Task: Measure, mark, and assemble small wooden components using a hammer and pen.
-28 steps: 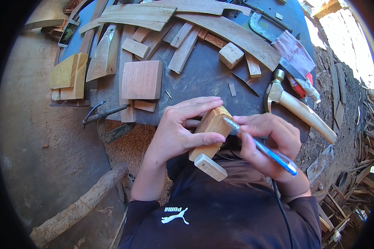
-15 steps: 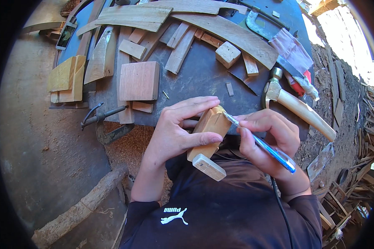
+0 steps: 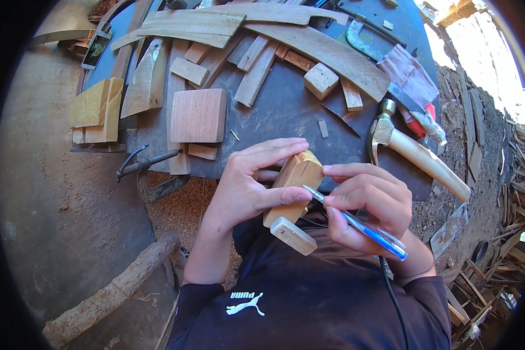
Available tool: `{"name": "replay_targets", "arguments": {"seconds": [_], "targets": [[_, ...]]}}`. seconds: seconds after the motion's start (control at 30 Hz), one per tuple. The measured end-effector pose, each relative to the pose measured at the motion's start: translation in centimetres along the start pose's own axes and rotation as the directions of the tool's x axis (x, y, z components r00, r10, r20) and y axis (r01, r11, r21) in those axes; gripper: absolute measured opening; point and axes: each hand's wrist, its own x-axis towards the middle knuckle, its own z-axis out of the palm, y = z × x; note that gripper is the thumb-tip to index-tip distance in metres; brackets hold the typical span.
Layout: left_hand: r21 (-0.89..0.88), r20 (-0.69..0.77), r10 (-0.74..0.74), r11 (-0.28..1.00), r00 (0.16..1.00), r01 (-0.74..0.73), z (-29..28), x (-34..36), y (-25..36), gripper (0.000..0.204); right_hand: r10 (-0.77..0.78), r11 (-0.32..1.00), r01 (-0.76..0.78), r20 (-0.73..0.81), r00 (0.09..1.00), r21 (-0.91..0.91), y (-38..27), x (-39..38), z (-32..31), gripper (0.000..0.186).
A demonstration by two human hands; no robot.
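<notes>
My left hand (image 3: pixel 256 181) grips a tan wooden block (image 3: pixel 303 176) in front of my chest, thumb on the near face and fingers over the far side. From the block's lower end sticks out a paler wooden piece (image 3: pixel 293 235) with rounded corners; how the two join is hidden. Between the thumb and fingers of my right hand (image 3: pixel 370 204) is a blue pen (image 3: pixel 367 228), slanting up to the left. Its tip is beside my left thumb, close to the block's face; whether it touches cannot be told. My right forefinger reaches to the block's right edge.
Ahead is a dark workbench (image 3: pixel 274 125) strewn with wood strips and blocks, among them a reddish square block (image 3: pixel 198 115). A claw hammer (image 3: pixel 420 153) lies at the right, near a cloth (image 3: pixel 408 73). A clamp (image 3: pixel 151 169) hangs on the left front edge. Wood scraps (image 3: pixel 516 233) pile at far right.
The pen tip has moved from the block's upper end down and left, toward my left thumb. My right forefinger has stretched out to the block's edge. My left hand has stayed nearly still.
</notes>
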Motion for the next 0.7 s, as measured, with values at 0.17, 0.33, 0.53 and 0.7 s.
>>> {"name": "replay_targets", "arguments": {"seconds": [0.17, 0.33, 0.53, 0.7], "targets": [[0.011, -0.008, 0.014, 1.0, 1.0, -0.014, 0.1, -0.1, 0.1, 0.065, 0.076, 0.992, -0.064, -0.114, 0.991, 0.107, 0.8, -0.5, -0.6, 0.016], [-0.015, -0.001, -0.063, 0.998, 0.998, 0.063, -0.1, -0.4, 0.8, 0.07, -0.059, 0.993, 0.039, -0.178, 0.982, -0.115, 2.4, 1.2, -1.8, 0.018], [0.02, -0.008, -0.052, 0.998, 0.999, 0.052, 0.0, -0.2, 1.0, 0.068, -0.149, 0.867, 0.062, -0.137, 0.979, -0.494, 5.2, 2.9, -1.8, 0.016], [0.01, -0.002, -0.087, 0.996, 0.996, 0.087, 0.0, -0.1, 0.9, 0.068, -0.17, 0.83, 0.045, -0.176, 0.97, -0.555, 7.6, 2.1, -0.8, 0.024]]}}
